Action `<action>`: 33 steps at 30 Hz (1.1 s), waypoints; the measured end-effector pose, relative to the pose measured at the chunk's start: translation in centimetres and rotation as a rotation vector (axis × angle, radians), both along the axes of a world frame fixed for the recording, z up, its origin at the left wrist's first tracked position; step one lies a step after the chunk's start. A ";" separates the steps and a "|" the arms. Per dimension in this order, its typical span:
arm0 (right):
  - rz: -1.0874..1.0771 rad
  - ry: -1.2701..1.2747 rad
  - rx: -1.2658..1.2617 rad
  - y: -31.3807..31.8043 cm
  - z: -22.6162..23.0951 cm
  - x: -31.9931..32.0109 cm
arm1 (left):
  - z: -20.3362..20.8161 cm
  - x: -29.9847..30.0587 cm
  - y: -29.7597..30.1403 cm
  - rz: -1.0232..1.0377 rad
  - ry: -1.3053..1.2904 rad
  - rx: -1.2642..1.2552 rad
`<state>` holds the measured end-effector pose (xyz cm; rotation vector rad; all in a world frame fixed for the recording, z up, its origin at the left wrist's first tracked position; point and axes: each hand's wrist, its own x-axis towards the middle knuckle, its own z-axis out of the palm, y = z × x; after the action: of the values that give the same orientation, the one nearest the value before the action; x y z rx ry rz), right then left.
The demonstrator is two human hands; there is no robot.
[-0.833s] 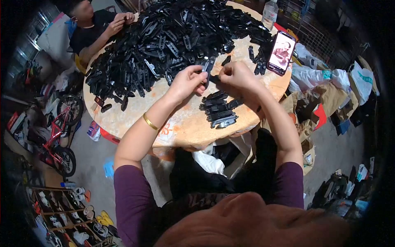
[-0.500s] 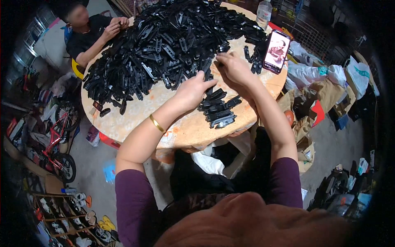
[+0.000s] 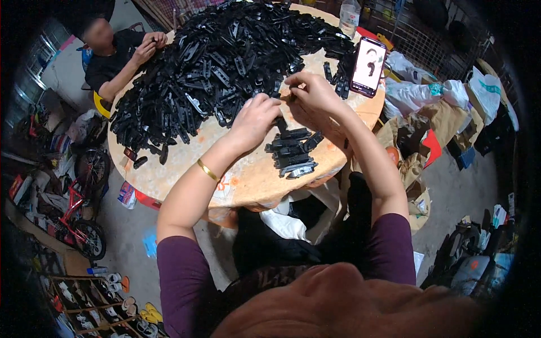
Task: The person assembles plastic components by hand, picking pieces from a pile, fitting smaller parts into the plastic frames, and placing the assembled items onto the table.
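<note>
A large heap of slim black plastic parts [image 3: 225, 62] covers the far side of the round table. My left hand [image 3: 255, 121] is at the heap's near edge, its fingers curled in. A black part [image 3: 280, 125] shows just below its fingers; whether it is gripped is hidden. Close by on the right, my right hand [image 3: 316, 93] has its fingers bent toward the thumb. Something small and dark is at those fingertips, too small to name. Nearer to me lies a small group of black parts [image 3: 293, 149], laid roughly side by side in a stack.
A lit phone [image 3: 369, 67] stands upright at the table's right, before a clear plastic bottle [image 3: 349, 18]. Another person [image 3: 121, 56] sits at the far left, hands together. Paper and plastic bags [image 3: 434, 107] crowd the right. A red bicycle [image 3: 76, 197] and shoe rack [image 3: 93, 301] are on the left.
My left hand has drawn in its outstretched fingers. My right hand's fingers have lifted and bent more. The whole view has shifted slightly.
</note>
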<state>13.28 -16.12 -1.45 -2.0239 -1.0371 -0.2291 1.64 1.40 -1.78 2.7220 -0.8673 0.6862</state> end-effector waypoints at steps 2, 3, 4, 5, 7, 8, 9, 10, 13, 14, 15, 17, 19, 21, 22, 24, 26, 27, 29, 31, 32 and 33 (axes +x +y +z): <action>0.068 0.109 -0.143 -0.6 -0.2 0.3 | -0.3 0.5 0.0 -0.020 0.002 -0.186; 0.070 0.108 -0.142 -0.7 -0.5 0.5 | -0.3 0.7 0.1 -0.037 0.002 -0.371; 0.121 0.111 -0.160 -0.8 -1.0 0.7 | -0.2 0.9 0.2 -0.021 0.004 -0.476; 0.171 0.117 -0.180 -0.7 -1.0 0.6 | -0.5 0.8 0.3 0.029 0.018 -0.628; 0.152 0.111 -0.192 -0.6 -0.8 0.3 | -0.5 0.7 0.8 0.164 0.288 -0.926; 0.127 0.068 -0.170 -0.5 -0.7 0.2 | -0.3 0.8 0.7 0.108 0.280 -1.063; 0.103 0.024 -0.146 -0.5 -0.6 0.0 | -0.1 0.6 0.7 0.114 0.279 -1.064; 0.062 0.046 -0.080 -0.8 -0.4 -0.4 | 0.2 0.4 0.7 0.150 0.341 -1.069; -0.073 0.358 0.128 -0.3 0.1 -0.4 | 0.4 -0.1 0.9 0.184 0.404 -1.111; 0.008 0.377 0.252 -0.4 0.6 -0.3 | 0.4 -0.1 0.9 0.161 0.478 -1.154; 0.087 0.395 0.376 -0.4 1.0 -0.5 | 0.4 -0.1 0.9 0.138 0.553 -1.196; 0.117 0.391 0.362 -0.5 1.5 -1.7 | 0.5 -0.4 0.7 0.132 0.597 -1.207; 0.218 0.244 0.251 0.1 1.6 -2.9 | 0.7 -0.8 0.1 0.111 0.711 -1.358; 0.238 0.029 0.217 1.0 1.1 -3.9 | 0.9 -1.0 0.3 0.107 0.779 -1.359; 0.215 0.016 0.184 1.2 1.0 -4.1 | 0.9 -1.1 0.3 0.078 0.817 -1.418; 0.187 0.002 0.151 1.2 1.0 -4.3 | 0.7 -1.0 0.6 0.045 0.893 -1.545; 0.270 -0.151 0.120 1.1 1.2 -4.4 | 0.6 -0.9 0.6 0.019 0.891 -1.560; 0.268 -0.151 0.120 1.1 1.2 -4.4 | 0.6 -0.8 0.6 -0.005 0.885 -1.576; 0.324 -0.268 0.135 1.1 1.1 -4.3 | 0.6 -0.7 0.8 -0.016 0.887 -1.555; 0.352 -0.275 0.144 0.9 0.9 -3.8 | 0.5 -0.7 0.7 0.027 0.855 -1.551; 0.386 -0.280 0.154 1.0 0.8 -3.7 | 0.7 -0.8 0.8 0.029 0.856 -1.551; 0.388 -0.279 0.155 1.1 0.7 -3.8 | 0.9 -0.9 0.8 -0.015 0.790 -1.489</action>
<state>9.51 -15.04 -0.75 -1.6428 -1.5122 -0.3791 0.74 2.22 -0.83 1.3519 -0.0277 0.0544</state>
